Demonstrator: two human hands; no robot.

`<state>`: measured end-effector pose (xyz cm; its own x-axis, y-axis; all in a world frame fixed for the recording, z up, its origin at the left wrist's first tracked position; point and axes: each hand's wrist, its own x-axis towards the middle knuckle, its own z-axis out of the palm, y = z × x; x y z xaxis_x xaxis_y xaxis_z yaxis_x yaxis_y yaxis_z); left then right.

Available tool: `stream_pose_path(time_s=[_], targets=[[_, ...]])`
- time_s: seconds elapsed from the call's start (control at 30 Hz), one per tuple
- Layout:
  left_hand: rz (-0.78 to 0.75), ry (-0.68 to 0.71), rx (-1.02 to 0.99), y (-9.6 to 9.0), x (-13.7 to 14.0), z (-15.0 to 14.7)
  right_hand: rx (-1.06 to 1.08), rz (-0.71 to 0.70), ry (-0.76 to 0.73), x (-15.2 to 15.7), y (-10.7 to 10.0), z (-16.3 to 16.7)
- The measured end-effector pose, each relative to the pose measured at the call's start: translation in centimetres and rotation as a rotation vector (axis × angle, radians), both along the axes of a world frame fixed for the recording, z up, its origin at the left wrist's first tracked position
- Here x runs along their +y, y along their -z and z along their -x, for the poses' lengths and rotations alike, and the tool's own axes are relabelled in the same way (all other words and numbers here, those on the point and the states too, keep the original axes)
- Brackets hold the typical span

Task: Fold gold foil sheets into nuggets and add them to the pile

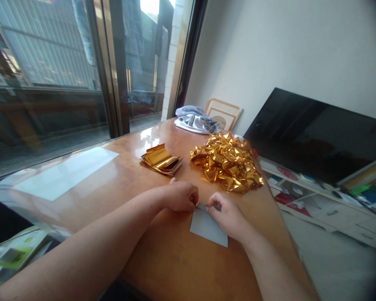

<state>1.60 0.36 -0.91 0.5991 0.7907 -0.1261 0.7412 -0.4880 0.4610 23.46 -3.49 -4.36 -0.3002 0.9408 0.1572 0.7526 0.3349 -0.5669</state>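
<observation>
Tbl (163, 255) w/ sm. sheet (209, 228), gold stack (159, 159), gold pile (227, 163).

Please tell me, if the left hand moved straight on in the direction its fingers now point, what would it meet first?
Most likely the right hand, across a small gap from the left hand, at the far edge of the pale sheet. Depth is hard to judge here.

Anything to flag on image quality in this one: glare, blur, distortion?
Head view: daylight glares off the table beyond the gold sheets, and the window side is washed out in its brightest patches; head view: wide-angle stretch, soft outer edges, a darkened upper-right corner; head view: left hand, right hand and pale sheet read clearly enough.
</observation>
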Motion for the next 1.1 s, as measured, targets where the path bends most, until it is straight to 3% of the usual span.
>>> stream_pose_path(time_s=[0.2,0.63,1.1], targets=[[-0.011,-0.008,0.003,0.0,0.0,0.0,0.048,0.034,-0.035,-0.1,0.1,-0.4],[-0.026,-0.010,-0.020,0.1,0.1,0.0,0.216,0.052,0.046,-0.3,0.6,-0.6],[-0.129,-0.033,-0.051,0.8,-0.1,-0.5,0.178,0.026,0.085,-0.1,1.0,-0.6]])
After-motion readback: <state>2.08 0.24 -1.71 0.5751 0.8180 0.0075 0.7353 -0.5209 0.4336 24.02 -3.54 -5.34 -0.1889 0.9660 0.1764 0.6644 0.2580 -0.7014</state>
